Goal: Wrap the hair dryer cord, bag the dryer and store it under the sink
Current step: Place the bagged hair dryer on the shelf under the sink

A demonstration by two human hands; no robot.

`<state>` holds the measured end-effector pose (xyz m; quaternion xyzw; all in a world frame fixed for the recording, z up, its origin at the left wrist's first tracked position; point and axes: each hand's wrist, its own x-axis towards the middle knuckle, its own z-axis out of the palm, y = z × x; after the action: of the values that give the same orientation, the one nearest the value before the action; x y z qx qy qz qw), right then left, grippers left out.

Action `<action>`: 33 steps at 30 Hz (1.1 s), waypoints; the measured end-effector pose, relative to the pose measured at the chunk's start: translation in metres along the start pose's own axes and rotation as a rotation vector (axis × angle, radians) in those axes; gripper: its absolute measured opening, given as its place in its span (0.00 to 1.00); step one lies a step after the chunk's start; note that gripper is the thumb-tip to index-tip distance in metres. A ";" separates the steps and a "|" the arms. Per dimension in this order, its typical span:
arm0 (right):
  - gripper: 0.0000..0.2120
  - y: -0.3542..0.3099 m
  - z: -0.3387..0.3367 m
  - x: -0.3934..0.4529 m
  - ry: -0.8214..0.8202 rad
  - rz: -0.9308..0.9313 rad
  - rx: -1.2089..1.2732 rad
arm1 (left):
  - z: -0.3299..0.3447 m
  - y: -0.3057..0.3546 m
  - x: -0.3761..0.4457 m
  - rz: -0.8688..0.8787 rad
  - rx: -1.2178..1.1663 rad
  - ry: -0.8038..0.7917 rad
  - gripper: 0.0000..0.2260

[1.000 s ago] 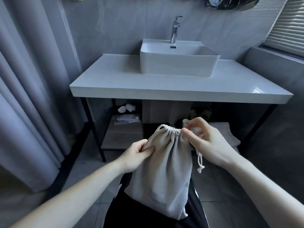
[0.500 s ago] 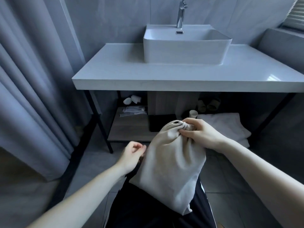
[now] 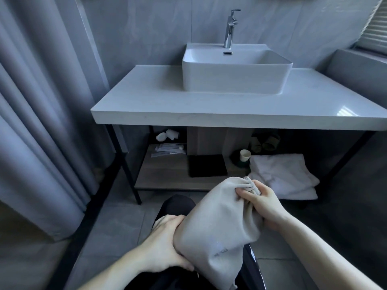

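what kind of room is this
Most likely a bathroom, perhaps in a hotel. A white basin with a chrome tap sits on a vanity counter, folded white towels lie on the shelf below, and a curtain hangs at the left.

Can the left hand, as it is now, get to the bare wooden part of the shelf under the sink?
Probably yes. The left hand grips the bag low, but nothing stands between it and the bare shelf left of the black mat; only the frame leg stands nearby.

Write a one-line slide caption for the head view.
Both hands, left and right, grip a closed bag before the shelf.
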<state>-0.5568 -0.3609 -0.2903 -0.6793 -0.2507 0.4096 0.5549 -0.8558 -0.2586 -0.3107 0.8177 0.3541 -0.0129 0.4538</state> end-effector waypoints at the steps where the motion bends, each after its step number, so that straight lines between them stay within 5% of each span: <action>1: 0.15 0.000 -0.001 0.003 0.026 0.004 0.033 | -0.003 -0.002 0.006 0.022 -0.016 0.004 0.47; 8: 0.13 -0.005 -0.003 0.031 0.267 0.101 0.298 | -0.022 -0.016 0.062 0.123 -0.738 0.038 0.30; 12: 0.12 -0.001 0.007 0.054 0.363 0.148 0.368 | -0.026 -0.014 0.098 -0.013 -1.114 0.064 0.22; 19: 0.16 0.015 0.016 0.120 0.344 0.156 0.427 | -0.043 0.000 0.170 -0.264 -1.214 0.118 0.24; 26: 0.07 0.046 0.018 0.201 0.347 0.214 0.341 | -0.053 -0.040 0.269 -0.345 -1.082 0.170 0.28; 33: 0.07 0.092 0.010 0.283 0.307 0.264 0.127 | -0.043 -0.075 0.360 -0.465 -0.966 0.252 0.21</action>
<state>-0.4232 -0.1539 -0.4580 -0.7242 -0.0457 0.3854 0.5700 -0.6433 0.0029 -0.4634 0.4118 0.5424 0.1492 0.7169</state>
